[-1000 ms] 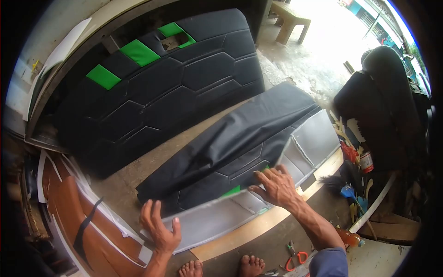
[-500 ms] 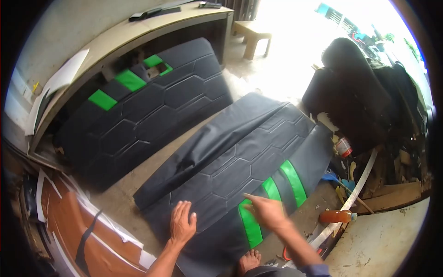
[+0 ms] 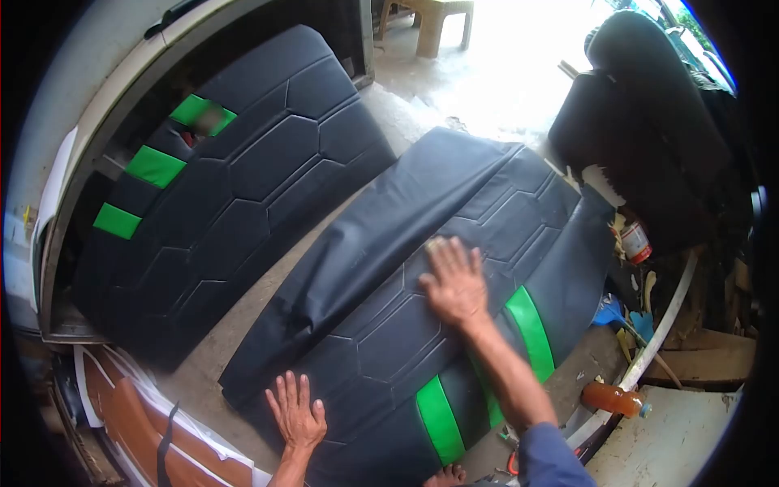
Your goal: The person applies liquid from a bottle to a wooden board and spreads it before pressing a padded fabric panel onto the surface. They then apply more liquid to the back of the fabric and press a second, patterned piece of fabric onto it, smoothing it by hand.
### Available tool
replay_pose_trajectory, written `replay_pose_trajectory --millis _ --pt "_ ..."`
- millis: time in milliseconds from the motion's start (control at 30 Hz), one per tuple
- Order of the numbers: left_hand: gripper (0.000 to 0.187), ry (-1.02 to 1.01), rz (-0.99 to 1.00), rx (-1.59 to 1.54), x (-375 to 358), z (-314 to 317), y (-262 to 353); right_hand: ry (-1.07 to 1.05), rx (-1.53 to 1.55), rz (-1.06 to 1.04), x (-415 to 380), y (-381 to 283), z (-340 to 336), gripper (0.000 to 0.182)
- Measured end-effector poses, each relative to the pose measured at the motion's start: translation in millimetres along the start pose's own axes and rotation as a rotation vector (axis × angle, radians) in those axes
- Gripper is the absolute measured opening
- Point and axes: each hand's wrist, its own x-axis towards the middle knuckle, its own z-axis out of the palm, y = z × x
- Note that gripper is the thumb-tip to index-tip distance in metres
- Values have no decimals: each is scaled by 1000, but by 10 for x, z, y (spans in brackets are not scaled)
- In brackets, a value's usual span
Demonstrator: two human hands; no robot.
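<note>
A black seat cover [image 3: 398, 345] with stitched hexagon lines lies spread before me. Green bands [image 3: 441, 420] cross its near right side, and its far left part is loose and wrinkled. My left hand [image 3: 299, 412] rests flat near the cover's lower left edge, fingers spread. Palm down, my right hand [image 3: 456, 284] lies on the hexagon stitching at the middle, its fingers apart and slightly blurred. Neither hand grips anything. My right forearm hides part of the middle green band.
Left of the cover stands a matching black seat panel [image 3: 268, 174] with green patches, against a bench. Brown sheet material [image 3: 154, 414] is at lower left. On the right are a dark seat [image 3: 641, 146], a tin [image 3: 636, 242], an orange-liquid bottle [image 3: 614, 399] and a long pale strip [image 3: 661, 333].
My right hand has moved from above the green bands up and away onto the stitched middle. My left hand has shifted left and down slightly, fingers wider. The camera view has tilted downward.
</note>
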Motion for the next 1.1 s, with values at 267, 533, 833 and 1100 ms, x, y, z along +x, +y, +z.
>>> replay_pose_trajectory --millis 267,533,833,1100 --pt "66 21 32 27 -21 98 -54 -168 -166 363 906 1343 170 70" --pt "68 9 12 -44 4 26 -7 -169 -89 775 1344 1841 199 74" --pt "65 94 44 -60 14 58 -21 -303 184 -70 -671 -1840 -44 77" --pt "28 596 -191 -114 1145 -442 -676 -263 283 -126 -899 -2176 -95 70"
